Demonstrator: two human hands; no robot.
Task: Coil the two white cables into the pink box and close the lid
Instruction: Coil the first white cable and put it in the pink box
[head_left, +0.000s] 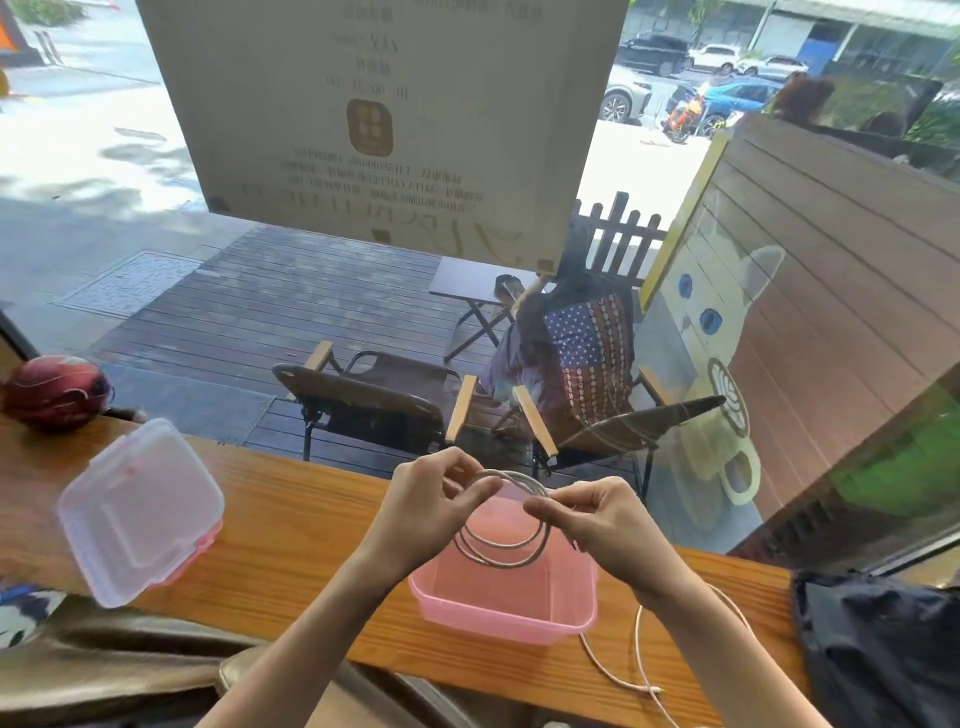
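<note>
From where I stood, both hands were up over the open pink box (506, 605), each pinching the same coil of white cable (501, 543). The left hand (426, 512) had thumb and forefinger clenched on the loops at the coil's upper left; the right hand (597, 519) held its fingertips (535, 505) closed on the upper right of it. Between the two sets of fingers the loops arched across, and below the fingers the coil hung free, just above the box's mouth and not yet resting in it, as far as I could judge.

The risk I saw lay in the coil itself. It was several loose turns with nothing binding them, held only at two near points along the top. If either pinch slackened before the loops were down inside the walls, I thought the cable would spring open and spill over the rim onto the desk (291, 525).

The second white cable (639, 644) lay uncoiled below and to the right of the right hand, trailing off the desk's near edge. I reckoned a wrist or forearm dropping toward the box could snag it and drag it off.

The lid (140, 512) sat well to the left of the left hand's fingers, tilted, out of reach without letting go. A coil standing proud of the rim would, I suspected, stop that lid seating.
</note>
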